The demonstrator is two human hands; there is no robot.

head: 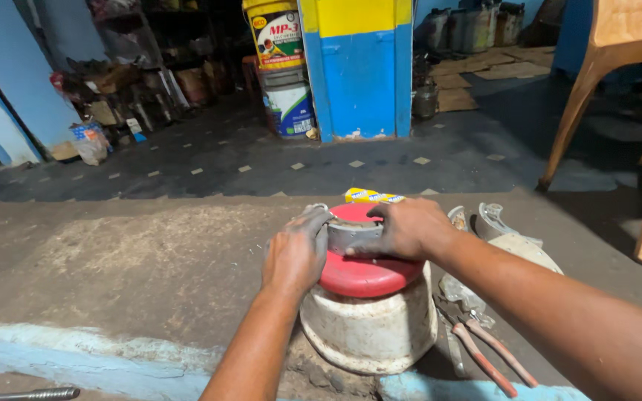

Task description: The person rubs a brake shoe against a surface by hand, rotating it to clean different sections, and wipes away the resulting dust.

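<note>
A curved grey metal part [351,236] is pinched between the left hand [296,252] and right hand [408,227], each grip pressed onto it, atop a red lid [365,276] (on a white bucket [369,330]); red-handled pliers [488,355] lie nearby.

metal part [351,236] on lid [365,275] atop bucket [369,330]; pliers [488,356] right of it.

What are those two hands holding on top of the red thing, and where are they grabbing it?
A curved grey metal piece. The left hand grips its left end, the right hand covers its right end, on the red lid.
</note>
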